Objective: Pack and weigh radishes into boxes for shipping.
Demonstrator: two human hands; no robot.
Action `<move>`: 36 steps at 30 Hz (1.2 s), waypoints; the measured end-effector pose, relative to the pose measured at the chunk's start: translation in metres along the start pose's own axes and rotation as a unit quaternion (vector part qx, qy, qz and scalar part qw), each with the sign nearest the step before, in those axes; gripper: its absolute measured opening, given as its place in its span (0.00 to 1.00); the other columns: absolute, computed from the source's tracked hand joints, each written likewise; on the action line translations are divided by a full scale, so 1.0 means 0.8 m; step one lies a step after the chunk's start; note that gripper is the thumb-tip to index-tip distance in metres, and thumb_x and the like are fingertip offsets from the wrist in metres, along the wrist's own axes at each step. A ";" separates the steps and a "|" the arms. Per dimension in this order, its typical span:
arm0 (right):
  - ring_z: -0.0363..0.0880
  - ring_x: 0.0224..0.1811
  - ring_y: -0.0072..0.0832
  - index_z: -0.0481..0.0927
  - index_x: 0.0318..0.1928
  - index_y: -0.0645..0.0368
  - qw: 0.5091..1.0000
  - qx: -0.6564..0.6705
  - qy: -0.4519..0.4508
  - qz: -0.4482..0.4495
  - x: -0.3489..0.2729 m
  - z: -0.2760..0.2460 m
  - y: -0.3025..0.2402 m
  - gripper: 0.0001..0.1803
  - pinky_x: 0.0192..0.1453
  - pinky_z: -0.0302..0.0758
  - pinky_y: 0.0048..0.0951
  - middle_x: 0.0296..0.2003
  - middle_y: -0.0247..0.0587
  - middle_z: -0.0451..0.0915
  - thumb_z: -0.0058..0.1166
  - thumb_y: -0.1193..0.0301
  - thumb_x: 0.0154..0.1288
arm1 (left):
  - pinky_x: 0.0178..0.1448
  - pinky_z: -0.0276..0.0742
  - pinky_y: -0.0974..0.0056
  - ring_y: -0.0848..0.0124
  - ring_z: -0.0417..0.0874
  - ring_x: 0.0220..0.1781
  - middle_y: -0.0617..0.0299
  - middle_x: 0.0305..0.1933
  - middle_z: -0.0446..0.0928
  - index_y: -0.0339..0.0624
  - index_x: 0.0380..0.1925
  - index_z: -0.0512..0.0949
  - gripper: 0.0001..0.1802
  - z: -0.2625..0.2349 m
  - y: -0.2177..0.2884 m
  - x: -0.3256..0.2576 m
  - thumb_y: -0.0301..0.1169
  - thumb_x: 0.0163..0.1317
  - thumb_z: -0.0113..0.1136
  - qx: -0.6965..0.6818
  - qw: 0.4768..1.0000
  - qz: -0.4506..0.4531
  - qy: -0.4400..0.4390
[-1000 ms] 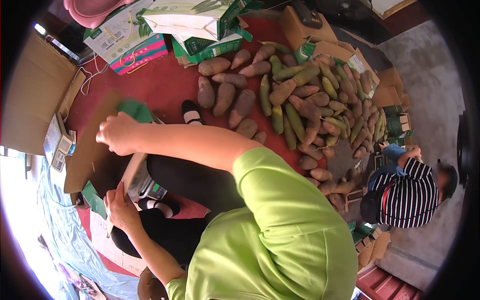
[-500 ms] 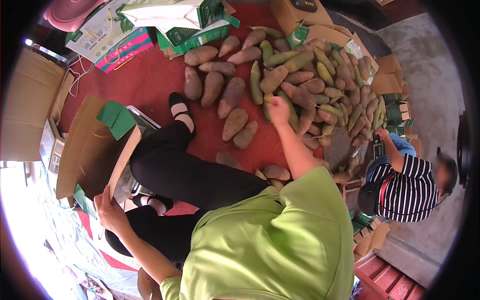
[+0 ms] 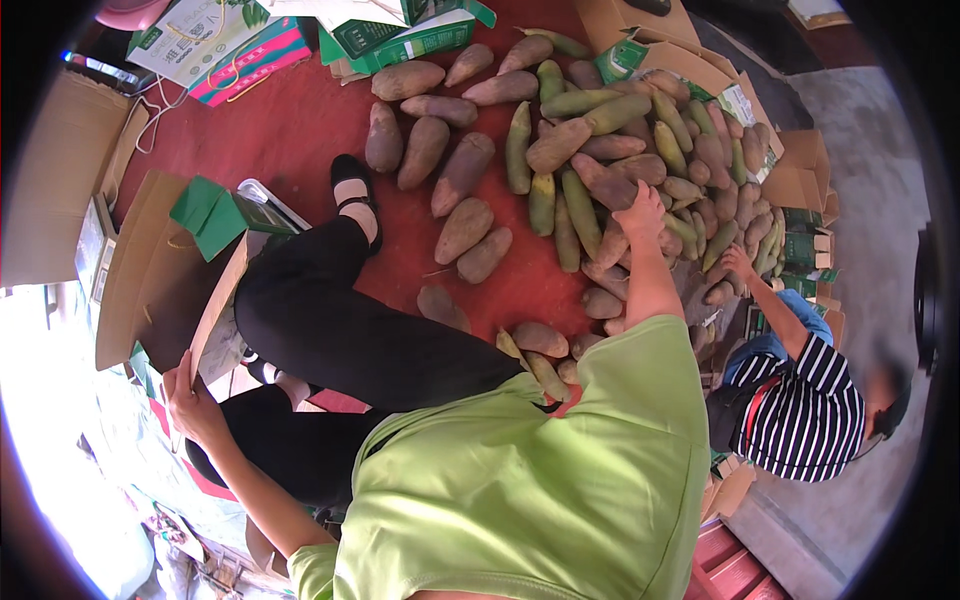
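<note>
My left hand is closed on the edge of an open cardboard box with green flaps, beside my knees. My right arm reaches out to a heap of root vegetables on the red floor. Long green radishes lie among thick reddish-brown roots. My right hand is on the lower end of a reddish-brown root vegetable, with its fingers curled over that end. The root still rests on the heap. Part of the grip is hidden by the hand itself.
A co-worker in a striped shirt reaches a hand to the heap's right side. Cardboard cartons line the heap's far and right edges. Green-and-white gift boxes stand at the back. Loose roots lie near my foot.
My right hand has moved right, from beside a green radish to the reddish-brown root. The co-worker's hand has moved up onto the heap. My left hand keeps its hold on the box.
</note>
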State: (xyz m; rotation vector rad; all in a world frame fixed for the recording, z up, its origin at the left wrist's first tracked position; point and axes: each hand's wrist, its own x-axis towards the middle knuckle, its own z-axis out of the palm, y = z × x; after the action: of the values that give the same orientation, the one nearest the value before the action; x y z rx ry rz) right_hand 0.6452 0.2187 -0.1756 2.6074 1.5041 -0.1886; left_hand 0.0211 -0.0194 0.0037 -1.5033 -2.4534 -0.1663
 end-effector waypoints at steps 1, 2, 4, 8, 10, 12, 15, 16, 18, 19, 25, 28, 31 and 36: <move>0.56 0.64 0.45 0.57 0.64 0.41 1.000 0.005 -0.018 -0.016 0.006 0.004 0.003 0.47 0.61 0.64 0.48 0.64 0.36 0.56 0.69 0.66 0.41 | 0.34 0.73 0.61 0.66 0.78 0.35 0.65 0.32 0.74 0.52 0.42 0.80 0.19 0.000 0.002 0.000 0.21 0.49 0.59 0.003 1.000 -0.003 -0.001; 0.56 0.64 0.45 0.57 0.64 0.40 0.999 0.010 -0.035 -0.032 0.012 0.007 0.003 0.49 0.60 0.65 0.47 0.64 0.35 0.56 0.70 0.67 0.40 | 0.34 0.73 0.61 0.66 0.78 0.35 0.65 0.32 0.74 0.52 0.42 0.81 0.19 0.000 0.004 0.000 0.21 0.49 0.59 0.004 1.000 -0.006 -0.001; 0.57 0.63 0.45 0.57 0.64 0.41 0.998 0.010 -0.060 -0.020 0.017 0.009 -0.003 0.49 0.61 0.65 0.45 0.63 0.37 0.57 0.70 0.67 0.39 | 0.34 0.73 0.62 0.66 0.78 0.35 0.65 0.32 0.74 0.52 0.42 0.81 0.19 0.001 0.003 -0.001 0.21 0.48 0.59 0.007 1.000 -0.011 -0.001; 0.61 0.60 0.44 0.61 0.60 0.45 0.997 -0.038 -0.064 -0.002 0.007 0.004 -0.026 0.44 0.58 0.68 0.45 0.56 0.41 0.63 0.70 0.67 0.40 | 0.35 0.72 0.62 0.66 0.78 0.35 0.66 0.32 0.74 0.52 0.42 0.81 0.19 0.002 0.001 -0.002 0.20 0.48 0.59 -0.006 1.000 -0.027 -0.008; 0.62 0.59 0.45 0.62 0.58 0.48 0.997 -0.045 -0.056 -0.004 0.011 0.015 -0.025 0.42 0.58 0.69 0.45 0.54 0.43 0.65 0.70 0.66 0.40 | 0.35 0.72 0.62 0.66 0.78 0.35 0.66 0.32 0.74 0.52 0.42 0.81 0.19 0.002 0.004 0.000 0.20 0.48 0.59 -0.011 1.000 -0.027 -0.009; 0.63 0.58 0.46 0.63 0.56 0.51 0.997 -0.051 -0.048 -0.005 0.010 0.023 -0.022 0.41 0.57 0.69 0.45 0.52 0.45 0.66 0.70 0.65 0.39 | 0.35 0.72 0.62 0.66 0.78 0.35 0.65 0.32 0.74 0.52 0.42 0.81 0.19 0.001 0.008 0.001 0.21 0.49 0.59 -0.009 1.000 -0.017 -0.002; 0.67 0.55 0.47 0.65 0.53 0.59 0.997 -0.036 -0.070 0.010 -0.003 0.027 -0.017 0.42 0.56 0.70 0.42 0.51 0.49 0.69 0.71 0.60 0.35 | 0.36 0.72 0.62 0.66 0.78 0.34 0.65 0.32 0.74 0.52 0.42 0.81 0.19 0.003 0.004 0.001 0.21 0.49 0.59 0.005 0.999 -0.043 -0.025; 0.69 0.54 0.47 0.65 0.52 0.63 0.997 0.045 -0.066 0.011 -0.009 0.041 -0.003 0.44 0.56 0.70 0.40 0.50 0.52 0.70 0.72 0.59 0.33 | 0.36 0.72 0.62 0.66 0.78 0.34 0.65 0.32 0.74 0.52 0.42 0.81 0.19 0.003 0.004 0.001 0.21 0.49 0.59 0.003 0.999 -0.038 -0.026; 0.70 0.53 0.47 0.66 0.52 0.66 0.990 0.127 -0.063 0.011 -0.027 0.050 0.009 0.47 0.56 0.70 0.39 0.49 0.55 0.71 0.72 0.57 0.30 | 0.37 0.71 0.62 0.66 0.78 0.35 0.65 0.32 0.74 0.52 0.42 0.81 0.18 0.000 0.006 0.000 0.22 0.50 0.59 0.013 0.999 -0.046 -0.023; 0.72 0.52 0.47 0.66 0.51 0.69 0.983 0.174 -0.064 0.011 -0.043 0.047 0.013 0.48 0.56 0.70 0.37 0.48 0.56 0.72 0.73 0.56 0.29 | 0.37 0.71 0.62 0.66 0.78 0.35 0.65 0.32 0.74 0.52 0.42 0.81 0.18 0.002 0.005 0.000 0.22 0.50 0.59 0.011 0.999 -0.043 -0.024; 0.75 0.47 0.39 0.64 0.54 0.71 0.927 0.350 -0.130 0.044 -0.129 0.059 0.017 0.49 0.50 0.73 0.34 0.46 0.52 0.74 0.74 0.62 0.31 | 0.37 0.71 0.61 0.66 0.77 0.36 0.64 0.31 0.74 0.50 0.41 0.81 0.17 0.010 -0.011 -0.003 0.22 0.49 0.59 -0.014 1.000 -0.013 -0.007; 0.76 0.43 0.34 0.62 0.54 0.71 0.827 0.491 -0.257 0.088 -0.185 0.072 0.005 0.46 0.43 0.76 0.32 0.44 0.50 0.75 0.74 0.70 0.32 | 0.37 0.71 0.61 0.66 0.77 0.36 0.64 0.31 0.75 0.49 0.41 0.81 0.17 0.013 -0.015 -0.003 0.21 0.49 0.59 -0.008 1.000 0.005 -0.005; 0.77 0.42 0.33 0.63 0.52 0.70 0.839 0.428 -0.328 0.078 -0.229 0.166 0.028 0.43 0.39 0.77 0.31 0.45 0.52 0.74 0.73 0.72 0.33 | 0.37 0.71 0.62 0.66 0.77 0.35 0.64 0.31 0.75 0.49 0.41 0.81 0.18 0.013 -0.011 -0.002 0.21 0.49 0.59 -0.023 1.000 0.014 -0.003; 0.80 0.35 0.36 0.69 0.46 0.74 0.926 0.267 -0.265 0.041 -0.318 0.207 0.001 0.40 0.34 0.78 0.33 0.38 0.52 0.78 0.74 0.66 0.32 | 0.36 0.72 0.63 0.67 0.78 0.35 0.65 0.31 0.75 0.50 0.41 0.81 0.18 0.013 -0.017 -0.006 0.21 0.49 0.59 -0.015 1.000 -0.003 -0.003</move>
State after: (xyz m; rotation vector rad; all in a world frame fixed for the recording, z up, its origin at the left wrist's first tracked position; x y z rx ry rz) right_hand 0.5121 -0.0266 -0.2949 2.6371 1.2621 -1.3420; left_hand 0.0096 -0.0276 -0.0067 -1.5109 -2.4717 -0.2012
